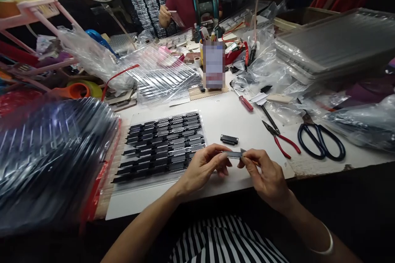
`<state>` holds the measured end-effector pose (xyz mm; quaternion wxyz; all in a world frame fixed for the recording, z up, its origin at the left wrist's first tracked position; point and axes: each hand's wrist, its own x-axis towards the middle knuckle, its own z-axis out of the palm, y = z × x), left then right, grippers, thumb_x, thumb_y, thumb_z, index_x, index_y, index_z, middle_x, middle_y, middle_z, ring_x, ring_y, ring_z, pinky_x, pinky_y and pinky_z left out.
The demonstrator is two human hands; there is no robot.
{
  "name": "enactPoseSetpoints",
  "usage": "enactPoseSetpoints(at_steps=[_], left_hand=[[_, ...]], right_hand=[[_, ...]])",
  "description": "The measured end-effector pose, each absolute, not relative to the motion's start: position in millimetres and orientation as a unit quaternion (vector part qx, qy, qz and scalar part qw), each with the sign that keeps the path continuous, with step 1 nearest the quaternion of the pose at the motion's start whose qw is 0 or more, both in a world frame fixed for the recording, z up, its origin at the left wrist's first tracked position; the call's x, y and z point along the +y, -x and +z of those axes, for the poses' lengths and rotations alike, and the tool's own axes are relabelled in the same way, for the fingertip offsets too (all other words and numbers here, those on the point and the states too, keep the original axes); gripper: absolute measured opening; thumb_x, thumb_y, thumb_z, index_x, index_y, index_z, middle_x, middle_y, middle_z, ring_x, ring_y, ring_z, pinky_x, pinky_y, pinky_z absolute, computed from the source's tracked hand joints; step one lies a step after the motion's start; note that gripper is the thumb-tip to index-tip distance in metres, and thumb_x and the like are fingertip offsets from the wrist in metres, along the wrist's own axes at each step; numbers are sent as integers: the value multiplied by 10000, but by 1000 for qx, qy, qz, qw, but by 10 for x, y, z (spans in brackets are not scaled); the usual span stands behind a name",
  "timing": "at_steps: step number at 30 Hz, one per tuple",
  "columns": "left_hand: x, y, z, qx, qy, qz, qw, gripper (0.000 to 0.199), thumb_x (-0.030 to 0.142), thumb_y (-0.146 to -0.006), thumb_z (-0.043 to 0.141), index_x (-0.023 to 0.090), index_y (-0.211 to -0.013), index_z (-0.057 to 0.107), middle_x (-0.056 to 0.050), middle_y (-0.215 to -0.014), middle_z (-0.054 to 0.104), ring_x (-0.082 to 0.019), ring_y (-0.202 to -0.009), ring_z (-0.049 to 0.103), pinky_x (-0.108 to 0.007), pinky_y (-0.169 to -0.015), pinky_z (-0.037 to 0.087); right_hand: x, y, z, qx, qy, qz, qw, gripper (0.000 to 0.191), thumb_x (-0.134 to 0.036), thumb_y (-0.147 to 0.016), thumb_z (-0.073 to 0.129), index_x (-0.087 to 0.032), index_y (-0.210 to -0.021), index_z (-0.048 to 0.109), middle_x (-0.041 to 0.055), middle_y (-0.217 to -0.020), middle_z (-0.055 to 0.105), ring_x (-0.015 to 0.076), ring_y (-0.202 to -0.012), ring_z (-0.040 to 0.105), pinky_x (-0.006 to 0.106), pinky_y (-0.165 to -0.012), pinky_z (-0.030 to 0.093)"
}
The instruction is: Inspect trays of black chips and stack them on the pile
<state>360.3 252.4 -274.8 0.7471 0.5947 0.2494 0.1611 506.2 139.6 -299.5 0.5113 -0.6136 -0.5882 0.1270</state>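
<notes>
Between my two hands is a small black connector [233, 155] with a row of metal pins along its lower side. My left hand [206, 163] pinches its left end, and my right hand [262, 174] pinches the right end, where a small dark pointed tip shows above the fingers. Just beyond them a second black connector [229, 139] lies alone on the white board [220, 111]. To the left, a clear plastic tray [202, 125] holds several rows of similar black connectors [160, 144], close to my left hand.
Right of my hands lie red-handled pliers [285, 146], dark-handled scissors [322, 141] and a red screwdriver [246, 103]. A phone [214, 65] stands upright behind. Stacked trays [46, 160] fill the left; a covered clear tray [333, 45] sits far right. Another person [182, 4] works across the table.
</notes>
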Motion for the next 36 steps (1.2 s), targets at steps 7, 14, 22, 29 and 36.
enactPoseSetpoints(at_steps=[7,14,22,29,36], left_hand=[[2489,-3552,-2728,213,-764,239,560,211,308,-837,587,121,-869,681,-30,-656,599,-85,-533,449,-220,-500,353],[2289,-3439,-2614,196,-799,262,505,173,236,-850,544,119,-805,664,-31,-616,587,-93,-501,445,-224,-489,365],[2459,-2971,-2533,230,-872,195,387,430,351,-878,533,129,-1246,543,-119,-978,671,-206,-870,596,-314,-800,447],[3011,-2898,-2748,331,-923,140,136,545,462,-826,571,304,-1339,478,-67,-1503,312,-384,-1397,121,-608,-1068,44],[3179,-2792,-2812,360,-930,80,16,506,528,-892,408,310,-1345,467,-31,-1529,238,-375,-1411,46,-659,-1053,32]], right_hand=[[1316,-5063,-2936,-520,619,298,508,291,-271,-862,586,-255,-1151,565,3,-823,623,134,-672,646,238,-598,547],[1252,-4909,-2859,-508,620,282,528,183,-248,-828,621,-248,-1000,683,25,-814,688,170,-687,666,260,-609,563],[1406,-5029,-2759,-611,599,342,390,223,-327,-868,580,-285,-1074,658,27,-953,673,176,-843,646,274,-721,537],[1991,-5054,-2722,-653,621,210,380,194,-337,-883,555,-204,-974,662,45,-859,630,160,-701,581,296,-623,450],[2640,-4997,-2777,-661,657,170,320,90,-224,-867,579,-166,-802,601,20,-762,589,136,-666,516,271,-637,398]])
